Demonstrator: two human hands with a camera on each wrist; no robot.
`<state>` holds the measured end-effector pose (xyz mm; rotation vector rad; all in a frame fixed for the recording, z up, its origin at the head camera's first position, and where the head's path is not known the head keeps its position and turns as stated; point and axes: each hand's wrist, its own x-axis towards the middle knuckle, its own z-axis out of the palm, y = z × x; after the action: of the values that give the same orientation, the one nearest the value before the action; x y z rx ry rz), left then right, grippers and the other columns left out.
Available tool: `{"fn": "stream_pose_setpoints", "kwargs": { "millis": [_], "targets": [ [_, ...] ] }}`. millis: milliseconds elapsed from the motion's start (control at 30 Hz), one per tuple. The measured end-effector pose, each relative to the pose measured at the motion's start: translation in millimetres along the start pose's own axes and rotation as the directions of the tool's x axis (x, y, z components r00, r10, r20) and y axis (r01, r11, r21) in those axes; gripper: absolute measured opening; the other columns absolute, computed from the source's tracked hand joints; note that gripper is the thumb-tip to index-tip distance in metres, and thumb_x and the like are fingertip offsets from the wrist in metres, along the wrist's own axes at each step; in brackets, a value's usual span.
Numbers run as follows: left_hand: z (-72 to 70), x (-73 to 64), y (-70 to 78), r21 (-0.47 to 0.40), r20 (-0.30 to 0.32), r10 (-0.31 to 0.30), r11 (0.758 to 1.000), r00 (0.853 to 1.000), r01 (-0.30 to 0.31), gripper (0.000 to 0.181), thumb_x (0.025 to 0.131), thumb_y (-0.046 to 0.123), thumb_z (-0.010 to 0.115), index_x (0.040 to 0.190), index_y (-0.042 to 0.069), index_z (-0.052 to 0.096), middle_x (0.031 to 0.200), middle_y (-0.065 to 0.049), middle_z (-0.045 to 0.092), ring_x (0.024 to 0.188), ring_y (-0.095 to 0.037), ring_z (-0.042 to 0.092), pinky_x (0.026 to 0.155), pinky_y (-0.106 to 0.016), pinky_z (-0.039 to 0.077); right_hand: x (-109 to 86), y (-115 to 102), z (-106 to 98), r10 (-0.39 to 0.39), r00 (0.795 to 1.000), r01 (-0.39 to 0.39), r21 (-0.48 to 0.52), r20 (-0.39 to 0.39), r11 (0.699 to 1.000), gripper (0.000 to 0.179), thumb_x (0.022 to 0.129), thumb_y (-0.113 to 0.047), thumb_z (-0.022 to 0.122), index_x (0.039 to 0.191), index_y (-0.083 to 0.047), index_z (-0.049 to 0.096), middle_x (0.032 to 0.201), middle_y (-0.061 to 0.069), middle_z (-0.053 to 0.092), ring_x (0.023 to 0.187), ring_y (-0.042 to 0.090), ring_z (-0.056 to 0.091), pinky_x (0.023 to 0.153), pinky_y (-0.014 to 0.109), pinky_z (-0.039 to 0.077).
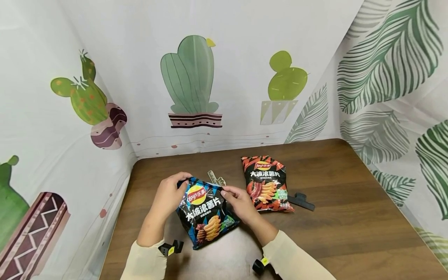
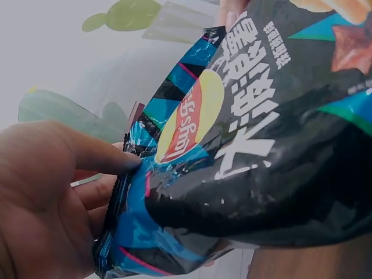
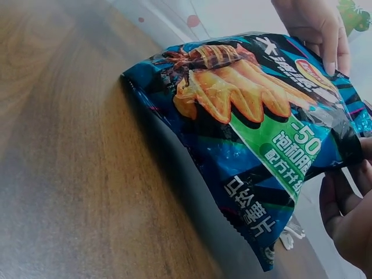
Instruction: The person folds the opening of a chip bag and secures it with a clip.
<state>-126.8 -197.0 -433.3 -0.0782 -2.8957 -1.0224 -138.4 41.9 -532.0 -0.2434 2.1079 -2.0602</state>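
Observation:
A blue and black Lay's potato chip bag (image 1: 206, 213) is held up at a tilt over the table, its printed front facing me. My left hand (image 1: 169, 195) pinches its upper left corner; in the left wrist view the thumb (image 2: 107, 154) presses the front of the crimped top seam, with fingers behind. My right hand (image 1: 241, 202) pinches the upper right corner between thumb and fingers. Seen in the right wrist view, the bag's lower end (image 3: 250, 226) hangs close over the wood. The bag's back is hidden.
A red and black Lay's chip bag (image 1: 266, 184) lies to the right, partly over a black bag clip (image 1: 302, 201). Behind the held bag is a pale, ruler-edged flat piece (image 1: 217, 178). Cactus-print cloth (image 1: 241, 77) walls the brown table's (image 1: 350, 217) back and sides.

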Motion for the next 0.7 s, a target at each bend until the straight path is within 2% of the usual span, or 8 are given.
{"fn": "stream_pose_setpoints", "kwargs": {
  "millis": [100,233,567,700],
  "targets": [
    [-0.6,0.0,-0.7,-0.026,-0.008,0.005,1.0,1.0,-0.005,0.022,0.1,0.012,0.056,0.114,0.016,0.072,0.118,-0.009,0.072,0.08,-0.023,0.057,0.076,-0.038,0.046,0.2,-0.1,-0.2,0.015,1.0,-0.015,0.066,-0.004,0.998,0.03,0.098,-0.008,0.064,0.123,0.007,0.067,0.095,0.007,0.071,0.081,0.003,0.062,0.078,0.021,0.051],
    [-1.1,-0.6,-0.2,-0.056,-0.012,-0.001,0.998,1.0,0.001,0.02,0.1,0.012,0.055,0.106,0.019,0.072,0.11,-0.006,0.072,0.08,-0.021,0.057,0.075,-0.036,0.046,-1.1,-0.8,-0.5,0.028,1.0,-0.027,0.131,-0.004,0.991,0.032,0.097,-0.007,0.064,0.126,0.008,0.065,0.103,0.004,0.072,0.086,0.004,0.065,0.081,0.021,0.053],
    [-1.9,-0.6,0.1,-0.097,-0.007,-0.023,0.995,1.0,0.022,0.018,0.099,0.012,0.055,0.096,0.02,0.071,0.103,-0.005,0.072,0.076,-0.022,0.055,0.073,-0.035,0.044,-1.7,-1.5,-3.8,-0.022,0.999,0.016,0.164,0.03,0.986,0.028,0.097,-0.003,0.061,0.124,0.005,0.068,0.111,-0.013,0.071,0.103,0.008,0.063,0.091,0.023,0.05],
    [-1.6,0.0,-0.3,-0.093,0.003,-0.035,0.995,0.999,0.036,0.017,0.098,0.012,0.056,0.095,0.02,0.07,0.103,-0.004,0.072,0.082,-0.021,0.057,0.076,-0.035,0.046,-2.1,-2.2,-4.2,-0.038,0.998,0.03,0.172,0.041,0.985,0.027,0.097,-0.004,0.062,0.121,0.008,0.068,0.11,-0.011,0.072,0.105,0.006,0.064,0.091,0.023,0.05]
  ]
}}
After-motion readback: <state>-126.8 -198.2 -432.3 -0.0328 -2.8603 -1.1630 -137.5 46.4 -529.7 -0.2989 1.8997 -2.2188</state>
